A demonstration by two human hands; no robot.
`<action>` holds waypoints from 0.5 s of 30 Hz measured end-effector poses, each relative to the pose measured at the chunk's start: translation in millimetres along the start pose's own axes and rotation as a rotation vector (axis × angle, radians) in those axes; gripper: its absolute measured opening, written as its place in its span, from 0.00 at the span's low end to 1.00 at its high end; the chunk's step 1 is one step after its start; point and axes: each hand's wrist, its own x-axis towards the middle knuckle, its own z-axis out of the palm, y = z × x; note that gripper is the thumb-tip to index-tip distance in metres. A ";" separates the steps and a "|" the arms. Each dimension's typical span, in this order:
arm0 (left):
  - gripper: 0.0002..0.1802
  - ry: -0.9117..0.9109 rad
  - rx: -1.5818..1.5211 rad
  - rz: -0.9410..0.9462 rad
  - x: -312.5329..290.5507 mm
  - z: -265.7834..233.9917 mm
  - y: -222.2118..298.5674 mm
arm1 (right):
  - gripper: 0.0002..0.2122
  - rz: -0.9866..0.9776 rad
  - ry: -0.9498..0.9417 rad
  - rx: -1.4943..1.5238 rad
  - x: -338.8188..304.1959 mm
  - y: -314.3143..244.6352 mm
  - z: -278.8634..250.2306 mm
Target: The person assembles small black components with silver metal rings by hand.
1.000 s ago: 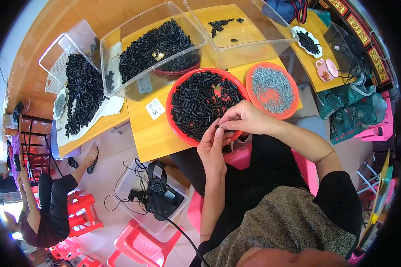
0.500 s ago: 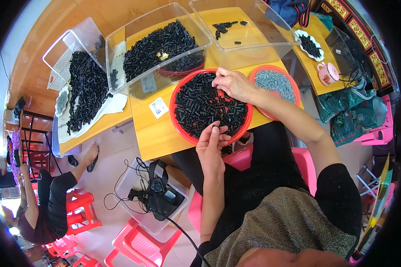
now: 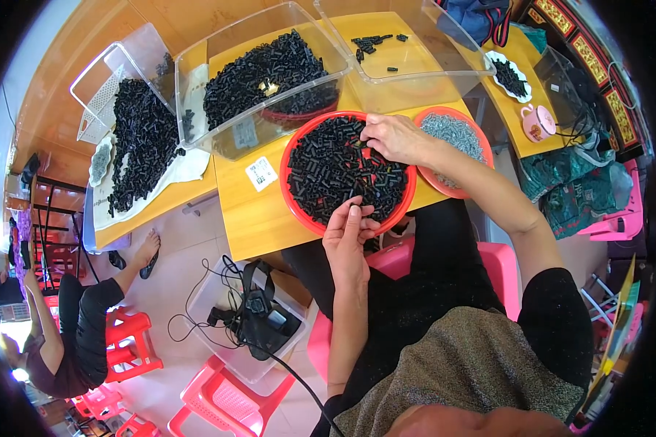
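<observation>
A round red basin (image 3: 287,191) full of short black tubular plastic pieces (image 3: 321,164) sits at the table's front edge. My left hand (image 3: 348,231) is over its near rim, palm up. Thumb and fingers pinch a small black piece (image 3: 354,205), mostly covered by the fingertips. My right hand (image 3: 395,138) reaches over the basin's far right side. Its fingertips are pressed together just above the pieces, and whatever they hold is hidden. Right of the basin, partly under my right forearm, stands a smaller red bowl (image 3: 490,164) of silvery screw-like metal pieces (image 3: 452,137).
Behind the basin stand a clear bin (image 3: 233,135) heaped with black pieces and another clear bin (image 3: 408,93) holding a few. More black pieces (image 3: 142,146) cover a cloth at left. A pink mug (image 3: 538,122) stands right. Cables and a box (image 3: 251,364) lie below; another person (image 3: 73,328) sits left.
My right hand has shifted slightly right over the basin, its fingertips drawn closer together. The left hand keeps its pinch at the near rim. The whole view has moved a little.
</observation>
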 end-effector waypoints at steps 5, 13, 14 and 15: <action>0.13 0.004 0.001 -0.009 -0.8 0.8 -0.4 | 0.04 0.113 0.053 0.003 -4.1 -3.4 -14.0; 0.15 -0.003 0.015 -0.008 -0.5 -1.1 1.8 | 0.04 0.238 0.141 -0.084 -54.7 7.8 -50.0; 0.15 -0.015 0.015 -0.019 0.1 -0.8 1.4 | 0.04 0.252 0.143 -0.093 -67.4 12.4 -57.5; 0.15 -0.019 0.006 -0.002 0.8 -2.3 0.2 | 0.04 0.351 0.096 -0.139 -79.5 17.1 -64.5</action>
